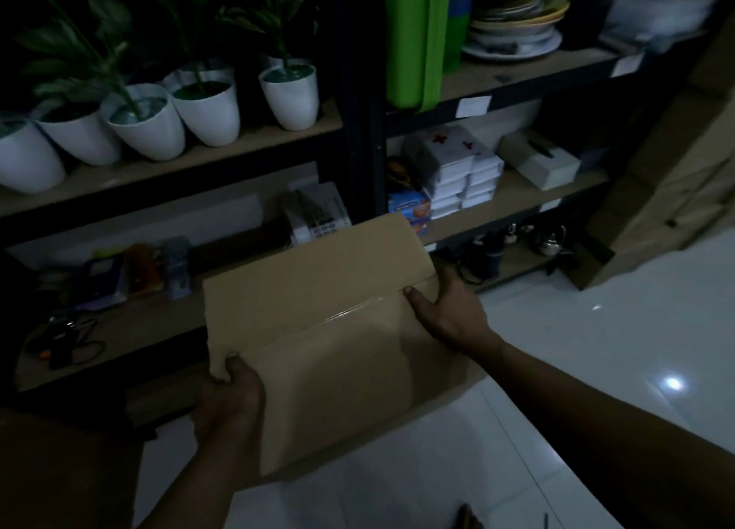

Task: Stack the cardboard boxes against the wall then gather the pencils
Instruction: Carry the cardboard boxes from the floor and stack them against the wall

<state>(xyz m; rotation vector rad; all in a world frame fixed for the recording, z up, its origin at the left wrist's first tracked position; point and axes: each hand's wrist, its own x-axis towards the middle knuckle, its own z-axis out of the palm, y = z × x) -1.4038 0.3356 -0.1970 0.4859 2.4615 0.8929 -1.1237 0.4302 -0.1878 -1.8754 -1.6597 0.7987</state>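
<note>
Shelves [131, 178]: 12 o'clock, behind.
Box stack [676, 162]: 2 o'clock, the likely destination.
Cardboard box [326, 349]: centre, held above the floor, taped seam up.
Right hand [449, 309] clasps its 3 o'clock edge, left hand [230, 397] its 7 o'clock corner — opposed for balance.
Pencils — not discernible.

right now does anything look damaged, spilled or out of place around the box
Nothing plainly damaged or spilled. The cardboard box is held tilted between the left hand and right hand, its taped seam closed. The white plant pots seem to lean, possibly the wide lens. Dim light could hide small faults.
</note>
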